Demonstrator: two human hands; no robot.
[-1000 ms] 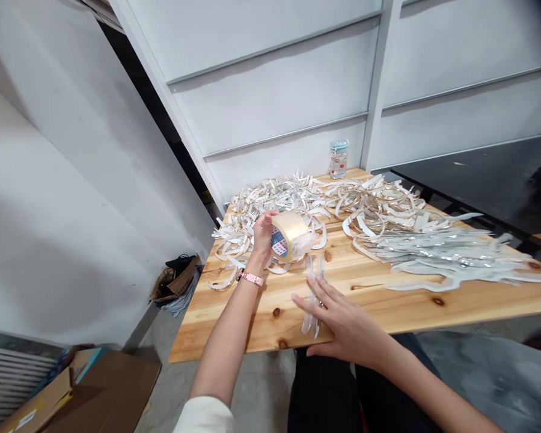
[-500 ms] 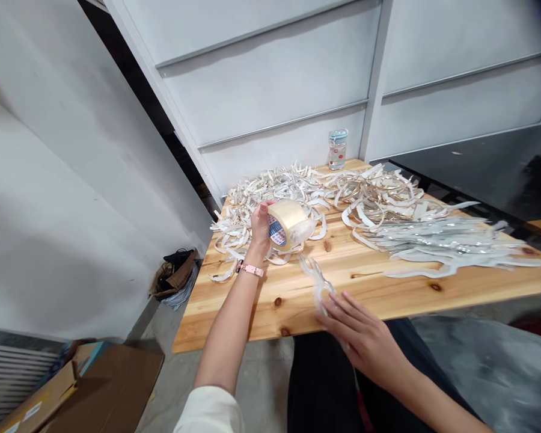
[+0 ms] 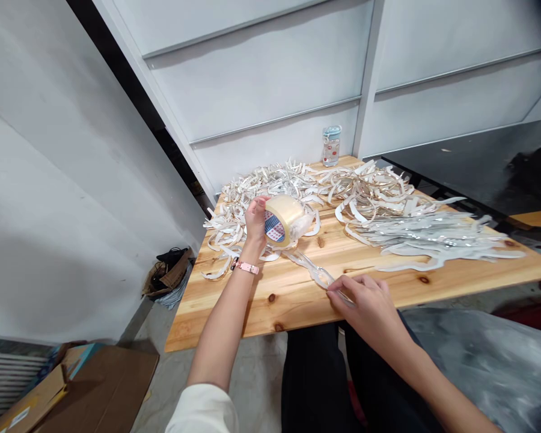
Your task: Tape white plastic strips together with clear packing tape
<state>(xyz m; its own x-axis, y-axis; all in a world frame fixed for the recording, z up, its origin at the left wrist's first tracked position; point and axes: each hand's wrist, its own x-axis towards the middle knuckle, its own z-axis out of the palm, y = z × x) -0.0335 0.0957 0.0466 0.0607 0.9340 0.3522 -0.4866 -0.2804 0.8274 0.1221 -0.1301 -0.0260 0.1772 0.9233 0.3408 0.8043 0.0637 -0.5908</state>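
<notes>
A wide roll of clear tape is held up over the table in my left hand, whose fingers wrap its left side. Below and right of the roll, a thin translucent strip slants toward the table's front edge. Its near end is pinched between the thumb and fingers of my right hand. The strip's far end reaches up under the roll. Behind the roll lies a tangled pile of white strips. Flatter silvery strips lie bunched on the right.
The wooden table has a second tangled pile at its middle back. A bottle with a blue lid stands by the wall. Cardboard and a small box are on the floor at left.
My right hand has closed its fingers on the near end of the strip. The strip now lies straighter, slanting from the roll to my hand. The roll stays in my left hand.
</notes>
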